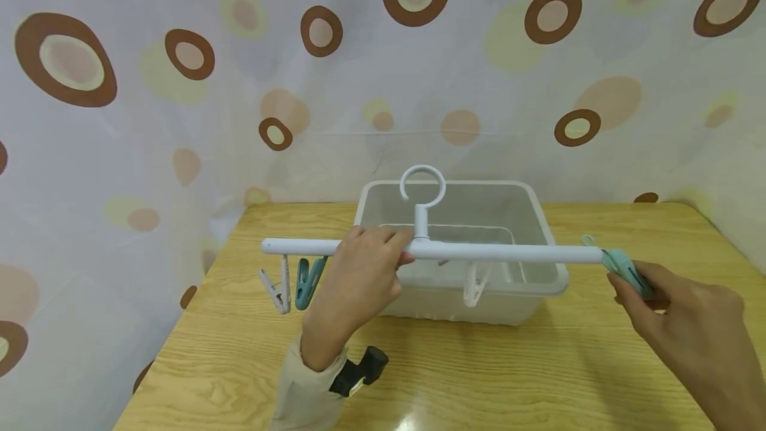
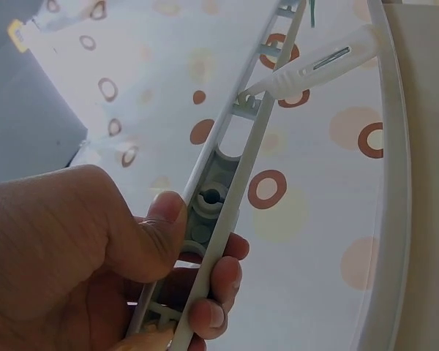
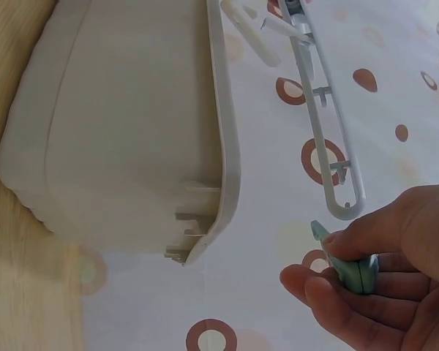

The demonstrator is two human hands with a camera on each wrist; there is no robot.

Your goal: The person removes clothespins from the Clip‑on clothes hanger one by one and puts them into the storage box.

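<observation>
A white clip hanger (image 1: 509,253) with a round hook (image 1: 423,175) is held level over a bin. My left hand (image 1: 362,278) grips its bar just left of the hook; in the left wrist view the thumb and fingers wrap the hollow underside. At the bar's right end, my right hand (image 1: 697,324) pinches a light teal clothespin (image 1: 625,270). The right wrist view shows this clothespin (image 3: 357,274) close to the bar's rounded end, a small gap between them. Under the left part hang a white clothespin (image 1: 278,291) and a darker teal clothespin (image 1: 306,285). Another whitish clothespin (image 1: 475,286) hangs right of the hook.
Behind and below the hanger, a translucent plastic bin (image 1: 461,308) stands on the wooden table (image 1: 209,364). A patterned cloth (image 1: 359,92) hangs behind the table. A black strap with a small device (image 1: 362,372) is on the left wrist.
</observation>
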